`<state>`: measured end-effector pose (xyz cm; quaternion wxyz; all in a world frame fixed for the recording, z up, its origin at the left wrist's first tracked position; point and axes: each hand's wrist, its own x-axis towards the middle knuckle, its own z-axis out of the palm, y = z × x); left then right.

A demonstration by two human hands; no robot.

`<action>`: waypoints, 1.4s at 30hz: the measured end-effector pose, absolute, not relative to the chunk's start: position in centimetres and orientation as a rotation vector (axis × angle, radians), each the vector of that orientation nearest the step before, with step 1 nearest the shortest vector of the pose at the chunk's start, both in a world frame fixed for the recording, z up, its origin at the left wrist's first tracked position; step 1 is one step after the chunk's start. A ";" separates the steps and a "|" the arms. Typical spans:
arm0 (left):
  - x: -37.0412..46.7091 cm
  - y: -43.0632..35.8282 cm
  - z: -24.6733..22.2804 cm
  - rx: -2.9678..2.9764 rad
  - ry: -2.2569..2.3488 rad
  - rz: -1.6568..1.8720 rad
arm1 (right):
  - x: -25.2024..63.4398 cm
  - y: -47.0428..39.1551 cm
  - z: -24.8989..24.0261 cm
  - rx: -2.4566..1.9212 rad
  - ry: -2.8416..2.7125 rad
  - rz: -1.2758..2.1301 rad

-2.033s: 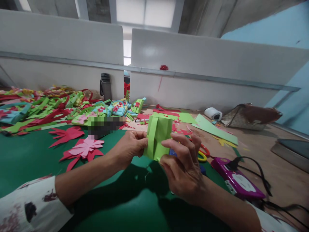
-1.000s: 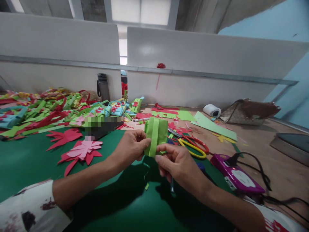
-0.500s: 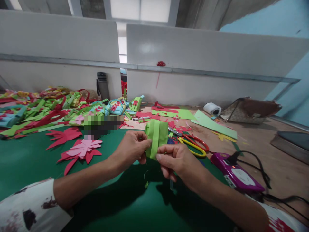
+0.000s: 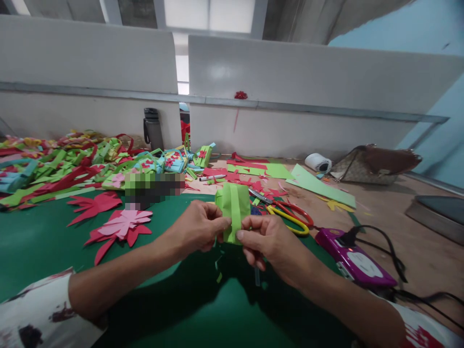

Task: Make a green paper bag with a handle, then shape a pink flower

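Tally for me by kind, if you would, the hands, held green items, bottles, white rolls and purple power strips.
Left hand and right hand: 2
Held green item: 1
Bottle: 1
White roll: 1
Purple power strip: 1
Total: 6

Lowering the green paper pouch slightly, left of the scissors, turning its strip closer to them; no longer spreading the right fingers before the scissors' blades, instead pinching near the strip's lower end.
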<state>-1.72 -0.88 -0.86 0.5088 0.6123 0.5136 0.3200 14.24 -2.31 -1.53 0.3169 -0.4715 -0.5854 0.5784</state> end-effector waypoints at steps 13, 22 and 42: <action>-1.4 -1.6 -1.0 1.414 1.228 0.768 | 14.2 -2.4 -1.0 -1.381 -1.780 1.257; -1.7 -1.9 -1.3 1.346 1.211 0.653 | 14.3 -2.2 -1.3 -1.318 -1.673 1.342; -1.1 -2.4 -1.6 1.344 1.180 0.717 | 14.3 -2.6 -1.2 -1.379 -1.790 1.183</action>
